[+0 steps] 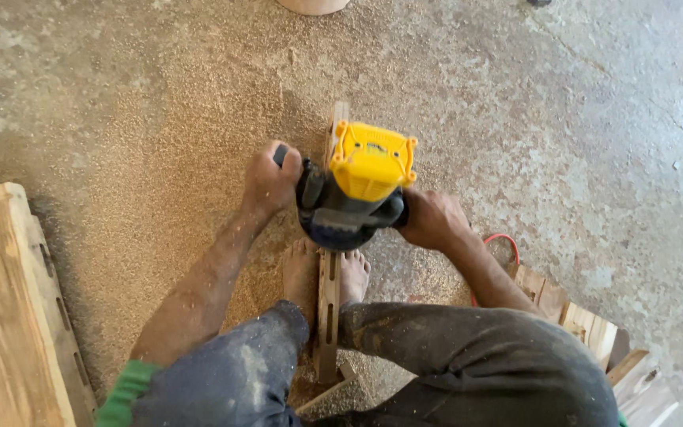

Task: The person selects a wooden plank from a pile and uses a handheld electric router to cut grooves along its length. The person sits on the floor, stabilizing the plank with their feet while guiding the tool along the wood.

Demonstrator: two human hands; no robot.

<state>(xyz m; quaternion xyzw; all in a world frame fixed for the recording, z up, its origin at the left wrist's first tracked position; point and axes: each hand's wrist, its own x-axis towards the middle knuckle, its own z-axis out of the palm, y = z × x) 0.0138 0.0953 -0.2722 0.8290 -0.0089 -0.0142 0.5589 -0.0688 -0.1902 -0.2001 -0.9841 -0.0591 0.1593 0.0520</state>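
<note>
At the bottom of the frame I see my knees in dusty dark trousers (468, 356), and a green cuff (124, 391) at the lower left. Between the legs a narrow wooden strip (327, 308) runs up the middle of the frame, with long slots cut through it. My bare feet (302, 273) sit on either side of it, touching its edges and pinning it to the floor.

Just above the feet stands the router (353, 190), a power tool with a yellow cap and a black body, resting upright on the strip at the centre of the frame. The far end of the strip pokes out beyond it. My left hand (269, 178) is wrapped tight round the tool's black side handle, left of centre. My right hand (432, 217) is closed round the opposite handle, right of centre. Both grips are full fists, holding the router.

To the right, behind my right forearm, a red cord (507, 241) loops on the floor beside some wooden boards (586, 324) at the lower right. A thick plank (1, 316) with slots along its edge lies at the lower left.

Sawdust (191, 103) covers the concrete floor (594, 119) thickly on the left and centre, thinning toward the upper right. At the top edge a pale rounded object (314, 5) is cut off.
</note>
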